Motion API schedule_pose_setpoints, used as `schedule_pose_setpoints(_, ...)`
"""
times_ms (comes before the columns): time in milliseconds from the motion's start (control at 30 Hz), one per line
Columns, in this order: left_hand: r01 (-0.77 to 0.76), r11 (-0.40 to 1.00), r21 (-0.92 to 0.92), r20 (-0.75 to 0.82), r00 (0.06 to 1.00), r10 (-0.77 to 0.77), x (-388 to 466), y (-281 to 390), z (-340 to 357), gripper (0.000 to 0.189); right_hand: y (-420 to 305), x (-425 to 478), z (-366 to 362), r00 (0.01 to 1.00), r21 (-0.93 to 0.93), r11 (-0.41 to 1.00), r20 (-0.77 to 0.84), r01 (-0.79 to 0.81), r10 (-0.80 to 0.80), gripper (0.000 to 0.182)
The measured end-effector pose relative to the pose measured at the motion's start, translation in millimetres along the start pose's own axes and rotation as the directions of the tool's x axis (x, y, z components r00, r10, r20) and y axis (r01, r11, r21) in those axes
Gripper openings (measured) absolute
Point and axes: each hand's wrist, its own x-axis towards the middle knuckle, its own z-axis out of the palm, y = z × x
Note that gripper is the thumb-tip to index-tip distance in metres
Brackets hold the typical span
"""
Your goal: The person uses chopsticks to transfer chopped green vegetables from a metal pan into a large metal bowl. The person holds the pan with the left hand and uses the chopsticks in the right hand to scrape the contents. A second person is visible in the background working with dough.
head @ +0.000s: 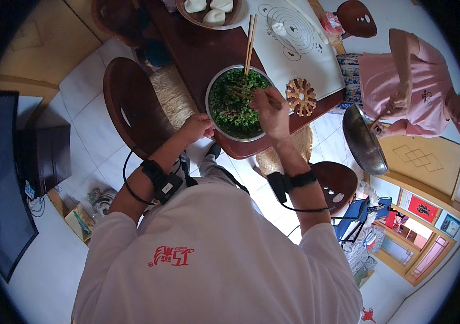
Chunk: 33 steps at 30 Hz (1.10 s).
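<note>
A round metal bowl [213, 128] filled with chopped green leaves [234, 107] stands at the corner of a dark wooden table. My left hand [198, 127] holds the bowl's near-left rim. In my right hand [269, 111] is a fork [243, 92], its tines among the greens. A pair of wooden chopsticks [250, 44] stands in the greens at the far side, leaning outward over the rim. Close to the right of the bowl lies a round slatted trivet [301, 97], partly on a white printed mat.
The white mat [323, 77] bears a lump of dough [278, 28] and a rolling pin [309, 20]. Beyond the bowl, a basin [236, 22] holds several dough pieces. Another person [408, 89] at right holds a metal wok [364, 139]. Wooden chairs [132, 105] flank the table [197, 52].
</note>
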Motion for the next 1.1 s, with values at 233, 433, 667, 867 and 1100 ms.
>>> schedule_pose_setpoints(233,-0.018,0.999,-0.037,0.022,1.000,0.019,4,-3,2,0.026,-46,-3,-21,0.994,0.036,0.996,-0.066,-0.088,0.090,0.018)
schedule_pose_setpoints(433,-0.038,0.999,-0.015,0.045,0.998,0.038,7,-8,-2,0.025,-12,16,10,0.996,0.103,0.993,-0.062,-0.064,0.071,0.018)
schedule_pose_setpoints(667,-0.040,0.997,-0.066,0.076,0.996,0.045,8,-10,-2,0.026,-42,-4,-16,0.992,0.015,0.993,-0.045,-0.120,0.120,0.016)
schedule_pose_setpoints(867,-0.071,0.996,-0.046,0.078,0.994,0.075,7,-9,-4,0.025,-7,-19,1,0.991,0.013,0.998,0.117,-0.062,0.060,0.011)
schedule_pose_setpoints(1100,-0.011,1.000,-0.007,0.047,0.999,0.011,2,4,0,0.025,-52,-21,-29,0.983,0.014,0.983,0.015,-0.186,0.186,0.022)
